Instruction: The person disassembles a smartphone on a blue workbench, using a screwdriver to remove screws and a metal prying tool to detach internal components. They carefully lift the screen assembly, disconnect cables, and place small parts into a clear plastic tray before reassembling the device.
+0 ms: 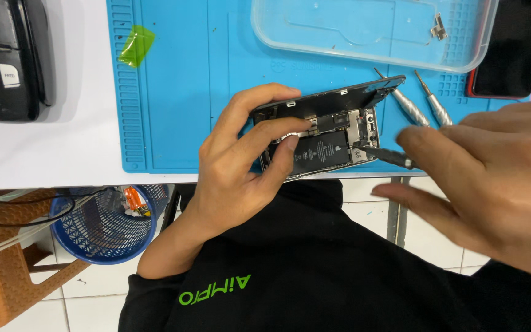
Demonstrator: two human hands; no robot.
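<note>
I've got the left hand [241, 154] gripping the opened phone [327, 132] at the blue mat's [173, 92] near edge. Right hand [493, 178] pinches a screwdriver [385, 155], tip on the phone's camera end; two spare drivers [422, 101] just beyond, w/ clear tray [370, 31] farther back.

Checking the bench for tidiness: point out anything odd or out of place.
A green film scrap lies loose on the blue mat. The opened phone, held by the left hand, overhangs the table edge.
</note>
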